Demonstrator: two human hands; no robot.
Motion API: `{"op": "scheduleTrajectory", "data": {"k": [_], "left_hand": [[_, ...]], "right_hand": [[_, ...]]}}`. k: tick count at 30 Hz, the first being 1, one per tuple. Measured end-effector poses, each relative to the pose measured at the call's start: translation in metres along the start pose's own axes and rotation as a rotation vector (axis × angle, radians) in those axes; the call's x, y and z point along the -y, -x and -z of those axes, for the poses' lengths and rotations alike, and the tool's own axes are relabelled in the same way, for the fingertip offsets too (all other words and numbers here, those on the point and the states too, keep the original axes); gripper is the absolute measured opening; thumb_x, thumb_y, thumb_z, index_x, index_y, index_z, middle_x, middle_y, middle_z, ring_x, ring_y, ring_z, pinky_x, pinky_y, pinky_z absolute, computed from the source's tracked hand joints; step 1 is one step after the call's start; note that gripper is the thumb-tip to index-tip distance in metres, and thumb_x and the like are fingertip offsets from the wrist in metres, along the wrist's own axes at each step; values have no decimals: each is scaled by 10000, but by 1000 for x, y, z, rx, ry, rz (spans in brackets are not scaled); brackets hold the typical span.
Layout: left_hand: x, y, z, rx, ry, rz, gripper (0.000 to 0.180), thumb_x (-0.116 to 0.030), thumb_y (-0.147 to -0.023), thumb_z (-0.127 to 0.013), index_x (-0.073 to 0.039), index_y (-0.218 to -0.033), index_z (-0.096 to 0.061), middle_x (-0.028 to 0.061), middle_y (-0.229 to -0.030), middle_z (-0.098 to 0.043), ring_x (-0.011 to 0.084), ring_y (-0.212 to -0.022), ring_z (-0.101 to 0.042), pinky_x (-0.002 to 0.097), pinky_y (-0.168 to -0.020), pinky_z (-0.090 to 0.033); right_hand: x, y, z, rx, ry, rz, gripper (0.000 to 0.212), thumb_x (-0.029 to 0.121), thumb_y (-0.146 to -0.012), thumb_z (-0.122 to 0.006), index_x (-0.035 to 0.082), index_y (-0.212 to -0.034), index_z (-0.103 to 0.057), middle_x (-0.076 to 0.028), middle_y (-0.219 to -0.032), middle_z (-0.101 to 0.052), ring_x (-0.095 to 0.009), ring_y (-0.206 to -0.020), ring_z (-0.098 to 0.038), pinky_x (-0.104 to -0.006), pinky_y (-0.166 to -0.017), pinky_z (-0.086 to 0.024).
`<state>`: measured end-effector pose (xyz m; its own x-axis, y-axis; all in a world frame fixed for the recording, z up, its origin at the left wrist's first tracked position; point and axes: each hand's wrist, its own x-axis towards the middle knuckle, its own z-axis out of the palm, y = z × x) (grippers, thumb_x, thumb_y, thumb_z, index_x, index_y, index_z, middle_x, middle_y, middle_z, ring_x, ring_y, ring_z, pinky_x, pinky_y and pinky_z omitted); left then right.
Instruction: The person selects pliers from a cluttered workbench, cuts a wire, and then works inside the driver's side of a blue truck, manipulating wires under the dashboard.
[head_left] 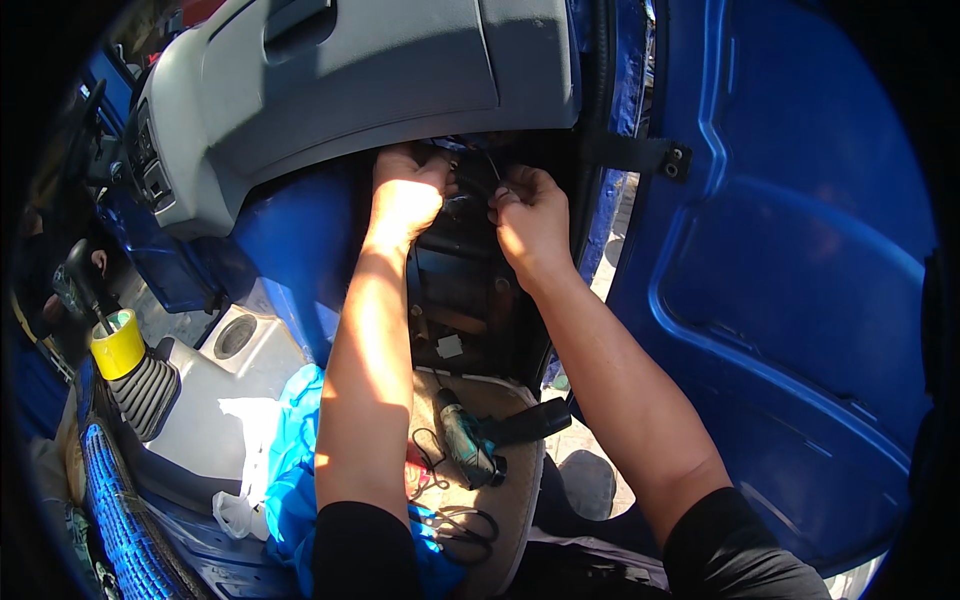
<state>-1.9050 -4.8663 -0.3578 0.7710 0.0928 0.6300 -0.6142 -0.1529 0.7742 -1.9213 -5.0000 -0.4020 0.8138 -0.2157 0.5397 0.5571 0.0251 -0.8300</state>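
Observation:
Both of my hands reach under the lower edge of a grey dashboard (370,85) in a vehicle cab. My right hand (532,215) is closed in a pinch on a thin wire (494,168) that runs up toward the dashboard's underside. Beside it, my left hand (412,190) is held just below the panel with its fingers bent together. What those fingers hold, if anything, is too small and shaded to make out. Behind the hands lies a dark recess with black parts, and some bluish wiring (462,142) shows above them.
A cordless drill (465,440) and looped black cord (465,530) lie on a tan surface (520,405) below my arms. Blue plastic (290,440) is bunched to the left, near a gear lever with a yellow ring (115,342). An open blue door (790,290) stands at right.

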Motion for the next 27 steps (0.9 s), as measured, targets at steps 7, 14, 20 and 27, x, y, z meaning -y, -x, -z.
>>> {"op": "scheduleTrajectory", "data": {"k": [7,14,20,27], "left_hand": [[3,8,2,-216,210,-8,211,24,-825,-634,16,-1030,-586,84,-846,-648,143,-628,-600,262,-589,-535],[6,7,4,-143,295,146,130,-7,-825,-624,20,-949,-650,70,-795,-638,135,-618,-573,264,-576,-508],[11,2,-5,-113,262,120,180,5,-828,-595,31,-1004,-625,72,-786,-617,142,-621,-574,255,-546,-474],[15,0,-5,-116,210,136,187,-10,-840,-598,35,-1021,-621,66,-775,-617,126,-578,-563,255,-508,-461]], "right_hand": [[1,-3,-7,135,-534,-355,126,-28,-929,-448,-20,-980,-563,-111,-895,-626,-183,-716,-647,-309,-659,-591],[2,-9,-19,163,-791,-533,139,-20,-933,-429,-10,-987,-556,-104,-876,-613,-178,-702,-621,-315,-633,-573],[-3,-12,-26,161,-922,-522,128,-21,-922,-461,-30,-952,-584,-99,-817,-618,-157,-647,-607,-290,-565,-564],[-5,-12,-29,165,-889,-501,119,-6,-939,-483,-16,-996,-587,-82,-823,-608,-153,-677,-606,-286,-629,-564]]}}
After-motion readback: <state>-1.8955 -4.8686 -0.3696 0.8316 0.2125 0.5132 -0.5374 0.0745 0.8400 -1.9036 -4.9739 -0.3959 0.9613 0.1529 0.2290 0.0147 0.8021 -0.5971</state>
